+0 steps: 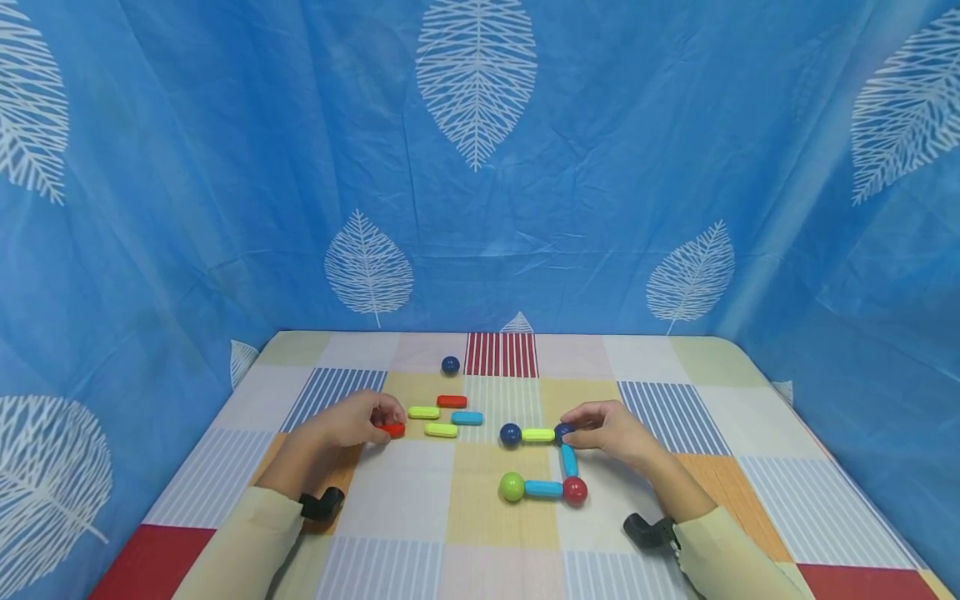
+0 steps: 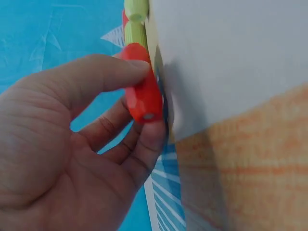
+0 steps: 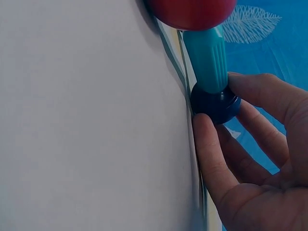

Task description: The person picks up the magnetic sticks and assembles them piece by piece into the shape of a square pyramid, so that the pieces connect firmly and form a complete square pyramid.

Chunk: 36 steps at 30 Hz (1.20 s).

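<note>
Remotely, I see the left hand pinching a faceted red rod nearer the patchwork worktop's left edge, the right hand pinching a glossy dark-blue ball nearer its right edge.

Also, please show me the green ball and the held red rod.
Green ball (image 1: pixel 512 487), head view: middle of its visible side.
Held red rod (image 2: pixel 145 97), left wrist view: its long side.

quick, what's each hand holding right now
Left hand: holding a red rod.
Right hand: holding a dark blue ball of the linked pieces.
</note>
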Motion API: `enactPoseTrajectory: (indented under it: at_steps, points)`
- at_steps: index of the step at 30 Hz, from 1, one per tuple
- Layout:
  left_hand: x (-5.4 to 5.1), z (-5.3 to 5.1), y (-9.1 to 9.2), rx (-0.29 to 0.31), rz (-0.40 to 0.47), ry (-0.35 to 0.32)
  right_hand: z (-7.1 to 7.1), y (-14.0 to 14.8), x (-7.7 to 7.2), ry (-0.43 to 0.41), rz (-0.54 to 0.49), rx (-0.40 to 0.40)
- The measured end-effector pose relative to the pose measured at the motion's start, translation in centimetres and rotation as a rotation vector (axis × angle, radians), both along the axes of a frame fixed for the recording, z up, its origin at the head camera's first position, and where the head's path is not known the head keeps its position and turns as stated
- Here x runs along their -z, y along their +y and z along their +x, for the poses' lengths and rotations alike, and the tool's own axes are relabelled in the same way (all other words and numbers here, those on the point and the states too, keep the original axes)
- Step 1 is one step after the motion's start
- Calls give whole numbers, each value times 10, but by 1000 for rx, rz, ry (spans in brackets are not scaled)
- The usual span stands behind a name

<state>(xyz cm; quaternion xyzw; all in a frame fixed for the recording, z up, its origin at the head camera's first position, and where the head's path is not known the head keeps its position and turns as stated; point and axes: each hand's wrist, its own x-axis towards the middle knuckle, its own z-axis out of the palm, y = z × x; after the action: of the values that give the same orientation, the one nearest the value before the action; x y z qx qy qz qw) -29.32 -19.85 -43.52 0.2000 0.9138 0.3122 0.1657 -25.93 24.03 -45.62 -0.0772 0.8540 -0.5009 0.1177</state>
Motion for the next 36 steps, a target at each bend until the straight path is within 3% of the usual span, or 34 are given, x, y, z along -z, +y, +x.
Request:
enactPoseTrajectory:
  at_steps: [4,9,15,25,36]
  points:
    - [-3,5,5,-13,46,22,0,0,0,-7,-3,-1]
    - [-4,13,15,11,180,23,0,0,-1,-8,-5,-3]
    - [3,19,30,27,283,-7,0,0,-1,1,-18,-11]
    - [15,33,58,-46,487,-151,0,0,0,-8,-39,-19]
    - [18,42,89,-142,575,-250,-1,1,0,-19,-26,-6]
